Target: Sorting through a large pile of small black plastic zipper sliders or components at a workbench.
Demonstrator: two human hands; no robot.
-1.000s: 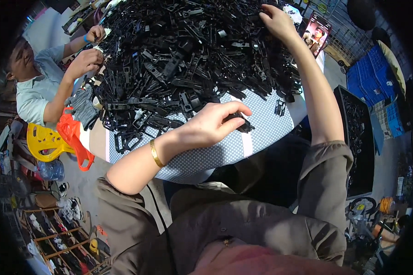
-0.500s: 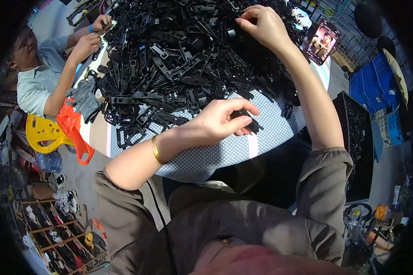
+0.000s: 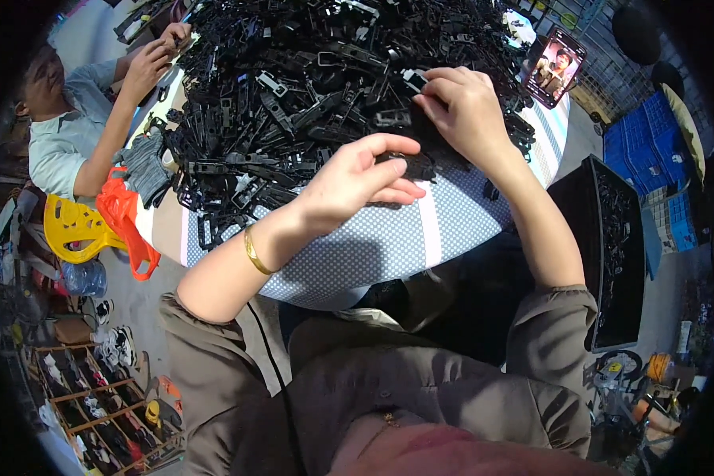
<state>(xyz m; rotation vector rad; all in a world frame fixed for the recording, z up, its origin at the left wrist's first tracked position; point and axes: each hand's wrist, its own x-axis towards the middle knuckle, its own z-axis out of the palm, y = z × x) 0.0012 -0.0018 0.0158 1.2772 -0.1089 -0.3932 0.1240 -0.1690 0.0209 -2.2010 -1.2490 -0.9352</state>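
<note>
A big heap of black plastic parts (image 3: pixel 293 103), many long and slotted like clips, covers the table. My right hand (image 3: pixel 472 115) is closed over the heap's right side, thumb and fingertips pinching a small black plastic part with a pale, shiny face (image 3: pixel 414 80). At the heap's near edge hovers my left hand (image 3: pixel 357 178), a gold bangle on its wrist. Its thumb and fingers are apart, with black parts (image 3: pixel 424 165) just beyond the fingertips. Whether anything lies under its lower fingers is hard to see.
A dotted cloth (image 3: pixel 357 254) covers the table. At its right edge stands a phone (image 3: pixel 557 70) with a lit screen; a black bin (image 3: pixel 617 254) of parts is on the right. Far left, another person (image 3: pixel 75 119) works near a grey glove (image 3: pixel 143 166), red bag (image 3: pixel 123 214) and yellow stool (image 3: pixel 71 230).
My right hand has come nearer and now holds the pale-faced part. My left hand has shifted left and slightly away from me. The other person's hands moved slightly.
</note>
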